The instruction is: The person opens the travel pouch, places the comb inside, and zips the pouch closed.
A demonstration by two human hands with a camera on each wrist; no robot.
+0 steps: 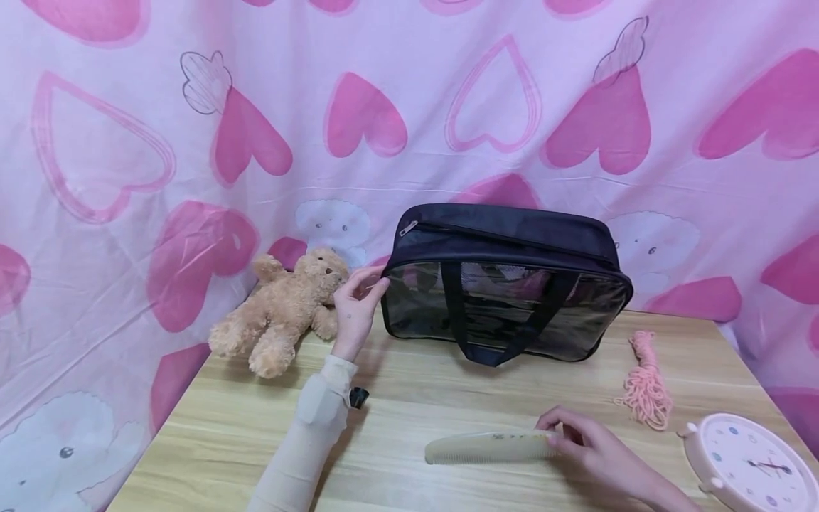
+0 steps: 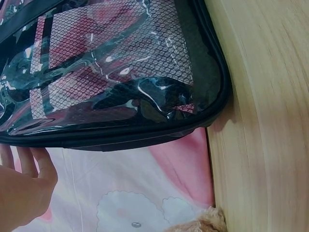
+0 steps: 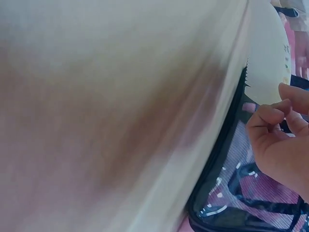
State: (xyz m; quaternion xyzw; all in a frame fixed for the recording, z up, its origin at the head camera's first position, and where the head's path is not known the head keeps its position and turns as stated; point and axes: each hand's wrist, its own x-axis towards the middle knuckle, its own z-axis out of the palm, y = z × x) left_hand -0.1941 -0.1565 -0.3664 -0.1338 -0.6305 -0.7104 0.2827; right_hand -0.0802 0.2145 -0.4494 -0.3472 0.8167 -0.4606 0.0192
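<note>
In the head view my right hand (image 1: pixel 585 448) pinches one end of a pale comb (image 1: pixel 486 448) above the front of the table, its teeth facing down. The right wrist view shows the comb (image 3: pixel 268 53) between thumb and fingers. A black bag (image 1: pixel 505 291) with clear panels stands upright at the back, its handle strap (image 1: pixel 495 352) hanging down in front. At the bag's left side, my left hand (image 1: pixel 358 306) touches the edge with its fingertips. In the left wrist view, several fingers (image 2: pixel 43 166) reach the bag's piping, their tips partly hidden.
A brown teddy bear (image 1: pixel 288 306) leans back left of the bag. To the right lie a bundle of pink cord (image 1: pixel 646 384) and a round white-and-pink clock (image 1: pixel 751 466). A small black object (image 1: pixel 359 397) is beside my left sleeve. A heart-patterned curtain (image 1: pixel 365 117) hangs behind the table.
</note>
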